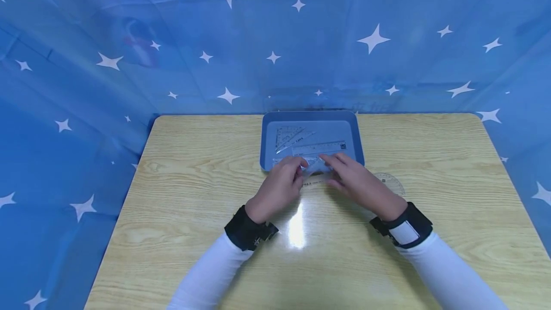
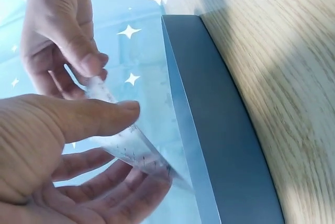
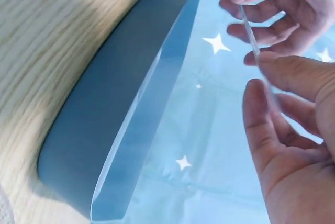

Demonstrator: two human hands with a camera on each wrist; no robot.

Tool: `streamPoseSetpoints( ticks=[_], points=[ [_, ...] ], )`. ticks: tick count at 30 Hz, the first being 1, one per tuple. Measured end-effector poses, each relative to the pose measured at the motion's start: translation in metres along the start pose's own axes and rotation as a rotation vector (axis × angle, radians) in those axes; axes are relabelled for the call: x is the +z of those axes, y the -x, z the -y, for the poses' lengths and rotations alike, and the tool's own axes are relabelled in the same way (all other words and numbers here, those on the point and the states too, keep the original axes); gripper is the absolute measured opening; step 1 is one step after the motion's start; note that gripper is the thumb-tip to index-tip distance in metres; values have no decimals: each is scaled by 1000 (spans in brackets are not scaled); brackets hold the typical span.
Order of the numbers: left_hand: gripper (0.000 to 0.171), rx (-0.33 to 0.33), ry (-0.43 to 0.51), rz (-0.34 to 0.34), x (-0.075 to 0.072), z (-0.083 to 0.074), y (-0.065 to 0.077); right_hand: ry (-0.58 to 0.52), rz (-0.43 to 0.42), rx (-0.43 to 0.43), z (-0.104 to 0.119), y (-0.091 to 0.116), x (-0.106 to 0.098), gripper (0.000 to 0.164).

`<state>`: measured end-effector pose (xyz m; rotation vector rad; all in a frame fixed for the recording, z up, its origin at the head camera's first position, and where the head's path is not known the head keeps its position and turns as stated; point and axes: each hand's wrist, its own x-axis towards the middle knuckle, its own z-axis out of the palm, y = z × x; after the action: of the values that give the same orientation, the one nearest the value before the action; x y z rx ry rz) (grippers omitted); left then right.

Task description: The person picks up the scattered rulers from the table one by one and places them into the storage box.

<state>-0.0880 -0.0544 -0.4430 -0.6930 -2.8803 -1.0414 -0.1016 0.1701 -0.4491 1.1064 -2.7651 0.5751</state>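
Observation:
Both hands hold a clear plastic set square with printed markings, above the near edge of a blue tray. My left hand pinches one end, thumb on top and fingers beneath, as the left wrist view shows. On the other end, the thumb and fingers of my right hand pinch the same set square, seen edge-on in the right wrist view. Its pointed corner reaches toward the tray wall in the left wrist view.
Inside the tray lie a clear set square and a clear ruler. Another ruler shows between the hands at the tray's near side. A clear protractor lies on the wooden table, beside the right hand. A blue starry cloth hangs behind.

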Motion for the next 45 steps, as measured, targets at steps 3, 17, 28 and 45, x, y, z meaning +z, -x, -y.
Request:
streamPoseSetpoints(
  ticks=[3,17,28,45],
  points=[
    [30,-19,6,9,-3,-1,-2,1,-42,-30,0,-4,-4,59],
    [57,15,-105,-71,-10,-6,-4,-161,-77,28,11,-21,-24,72],
    [59,67,39,-101,-14,-6,-5,-328,-10,130,12,-22,-16,74],
    [86,-50,233,37,-21,-12,-1,-347,-21,108,17,-25,-14,74]
  ],
)
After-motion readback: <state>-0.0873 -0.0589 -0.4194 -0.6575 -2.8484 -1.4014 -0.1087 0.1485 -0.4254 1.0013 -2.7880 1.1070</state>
